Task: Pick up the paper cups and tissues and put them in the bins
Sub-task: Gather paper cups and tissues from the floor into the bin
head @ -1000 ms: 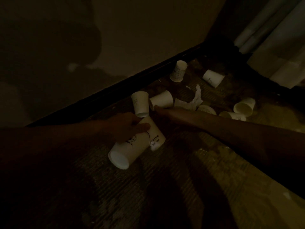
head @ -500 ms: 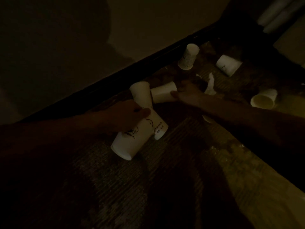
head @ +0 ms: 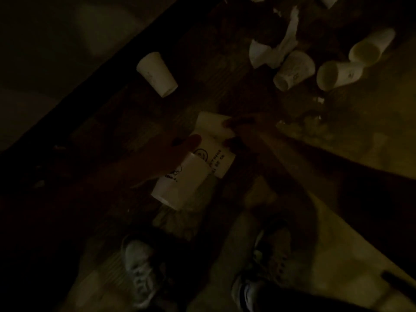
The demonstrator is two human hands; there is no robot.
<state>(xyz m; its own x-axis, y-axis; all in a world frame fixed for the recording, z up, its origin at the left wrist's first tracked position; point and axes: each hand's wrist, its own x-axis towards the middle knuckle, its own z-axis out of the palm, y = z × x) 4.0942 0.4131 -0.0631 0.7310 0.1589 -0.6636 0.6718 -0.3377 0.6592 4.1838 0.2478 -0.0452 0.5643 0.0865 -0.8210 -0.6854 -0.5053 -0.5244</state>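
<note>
In the left hand (head: 174,152), printed white cups (head: 183,184) look nested.

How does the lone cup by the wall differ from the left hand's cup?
The lone cup sits on the floor untouched; the held cup is gripped by the left hand. The held cup shows dark print; the lone cup looks almost plain. Both are white paper cups.

The room is very dark. A pale wall (head: 56,41) fills the top left corner. A black strip (head: 108,75) runs along the bottom of the wall, slanting down to the left. Next to it the floor (head: 213,86) is dark brown and looks rough. On the right, a yellow patch (head: 371,143) of floor catches some dim light.
</note>
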